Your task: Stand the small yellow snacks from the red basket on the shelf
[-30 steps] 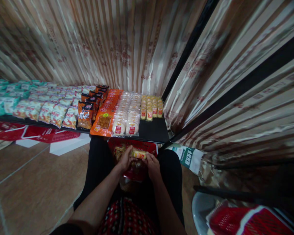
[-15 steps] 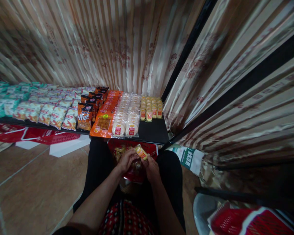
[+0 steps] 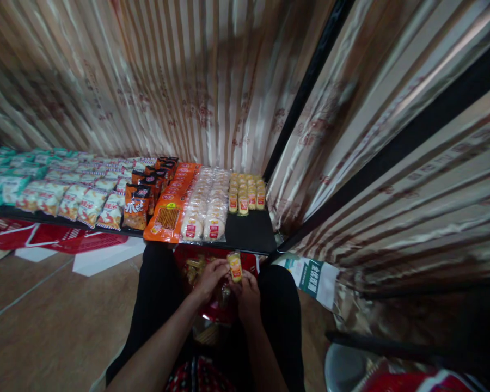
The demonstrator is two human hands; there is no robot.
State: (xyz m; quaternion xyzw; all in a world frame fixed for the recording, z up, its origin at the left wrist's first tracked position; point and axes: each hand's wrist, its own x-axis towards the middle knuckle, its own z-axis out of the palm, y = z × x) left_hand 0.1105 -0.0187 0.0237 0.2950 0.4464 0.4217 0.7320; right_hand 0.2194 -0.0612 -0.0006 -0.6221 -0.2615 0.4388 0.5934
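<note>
Between my knees, my left hand [image 3: 210,279] and my right hand [image 3: 247,294] both hold a small yellow snack packet [image 3: 235,267] with a red label. It stands almost upright, label towards me. The left fingers pinch its left edge, and the right fingers grip its lower end. Beneath my hands is a red basket [image 3: 216,314] holding several small wrapped snacks [image 3: 194,268]. Ahead, matching yellow packets [image 3: 247,195] stand in rows at the right end of a black shelf [image 3: 249,231].
Left along the shelf lie clear-wrapped round crackers [image 3: 204,209], orange stick-snack bags [image 3: 173,202], black-and-orange bags [image 3: 136,206], white bags [image 3: 90,204] and green packs [image 3: 8,182]. Striped curtain sheeting [image 3: 179,87] hangs behind. Black frame bars [image 3: 302,98] slope at the right, above a grey tub [image 3: 345,365].
The yellow packet has turned from slanting to nearly upright in my hands. My view has shifted slightly, so the shelf appears lower and further left.
</note>
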